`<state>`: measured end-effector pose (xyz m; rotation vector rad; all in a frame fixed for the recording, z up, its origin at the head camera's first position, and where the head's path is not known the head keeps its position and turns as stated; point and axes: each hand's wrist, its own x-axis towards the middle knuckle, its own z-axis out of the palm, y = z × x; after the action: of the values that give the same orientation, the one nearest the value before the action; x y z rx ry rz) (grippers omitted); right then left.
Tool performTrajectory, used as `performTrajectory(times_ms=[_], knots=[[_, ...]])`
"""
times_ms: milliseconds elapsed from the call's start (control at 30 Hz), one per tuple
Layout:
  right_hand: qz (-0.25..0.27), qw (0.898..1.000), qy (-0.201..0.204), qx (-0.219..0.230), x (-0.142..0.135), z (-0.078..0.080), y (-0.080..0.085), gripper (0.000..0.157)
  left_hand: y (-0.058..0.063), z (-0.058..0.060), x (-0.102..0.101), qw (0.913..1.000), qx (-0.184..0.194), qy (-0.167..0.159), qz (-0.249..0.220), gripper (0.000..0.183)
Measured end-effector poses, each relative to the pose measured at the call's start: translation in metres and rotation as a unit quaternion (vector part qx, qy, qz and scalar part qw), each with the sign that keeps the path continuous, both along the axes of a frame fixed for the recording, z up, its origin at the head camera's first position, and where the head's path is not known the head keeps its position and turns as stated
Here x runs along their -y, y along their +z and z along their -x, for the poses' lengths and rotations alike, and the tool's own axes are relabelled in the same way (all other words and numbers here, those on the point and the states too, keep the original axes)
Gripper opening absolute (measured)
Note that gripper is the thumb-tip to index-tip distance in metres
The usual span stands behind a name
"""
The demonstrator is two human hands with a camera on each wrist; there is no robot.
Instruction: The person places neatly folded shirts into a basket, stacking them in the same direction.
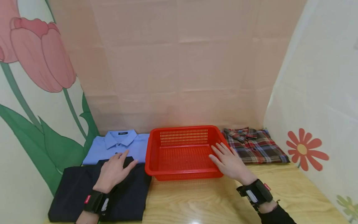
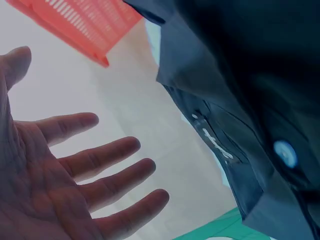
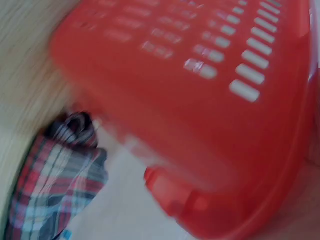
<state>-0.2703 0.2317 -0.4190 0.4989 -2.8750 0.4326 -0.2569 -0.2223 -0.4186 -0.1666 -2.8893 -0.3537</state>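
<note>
Shirts (image 1: 254, 147) flank the basket (image 1: 181, 160) on the table (image 1: 195, 200).

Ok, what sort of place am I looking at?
Probably an indoor tabletop workspace for clothes: a folded blue shirt and a folded plaid shirt flank a red basket.

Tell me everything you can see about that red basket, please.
The red basket looks like plastic: rectangular, with rounded corners, a broad rim, slotted walls and a perforated floor. It stands upright on the wooden table, between the folded blue shirt and the folded plaid shirt, and looks empty. The right hand is over its right rim, fingers extended; whether they touch it, I cannot tell.
</note>
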Motion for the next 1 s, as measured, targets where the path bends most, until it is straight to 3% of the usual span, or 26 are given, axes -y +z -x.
performTrajectory(times_ms=[667,1000], knots=[[0.002,0.995,0.091,-0.032,0.092,-0.010,0.003,0.060,-0.005,-0.013,0.037,0.9994,0.022,0.021,0.016,0.088],[-0.014,0.984,0.150,-0.098,0.137,-0.016,0.005,0.049,-0.010,-0.025,0.059,0.9984,0.038,0.032,0.027,0.093]])
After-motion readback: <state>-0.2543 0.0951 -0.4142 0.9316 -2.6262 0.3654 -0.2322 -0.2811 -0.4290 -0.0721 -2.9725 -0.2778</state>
